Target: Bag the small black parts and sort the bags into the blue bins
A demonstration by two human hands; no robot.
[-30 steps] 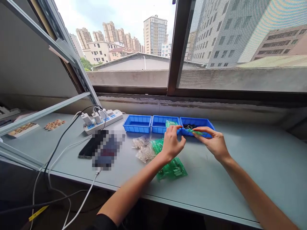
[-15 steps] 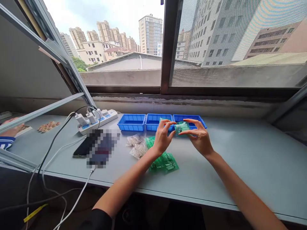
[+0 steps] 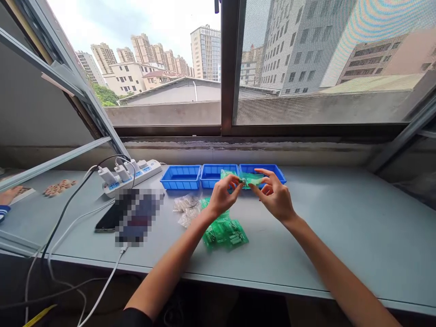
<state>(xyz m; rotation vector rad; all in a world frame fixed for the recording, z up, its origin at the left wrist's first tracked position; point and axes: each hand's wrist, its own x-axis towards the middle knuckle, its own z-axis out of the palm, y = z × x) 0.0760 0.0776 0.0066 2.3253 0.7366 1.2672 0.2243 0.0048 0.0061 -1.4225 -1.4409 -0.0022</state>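
Between my two hands is a small green plastic bag (image 3: 251,180) with small metallic-looking pieces inside, held up in front of the blue bins. My left hand (image 3: 225,194) pinches its left end, where the pieces are bunched. The fingers of my right hand (image 3: 275,195) are closed on its right side. Below my left wrist, several more green bags (image 3: 226,234) lie in a pile on the table. Beside them are clear bags (image 3: 188,210) of small parts. Another green bag shows behind my left fingers, against the middle blue bin (image 3: 214,172).
A left blue bin (image 3: 180,177) and a right blue bin (image 3: 277,171) flank the middle one under the window. Left of them are a power strip (image 3: 136,175) with plugs, a phone (image 3: 105,221) and cables. Another person's hand (image 3: 12,194) is at the far left, near small tan pieces (image 3: 59,187).
My hands have drawn closer together on the green bag. Its contents now bunch at the left end by my left fingers. The view has shifted slightly.
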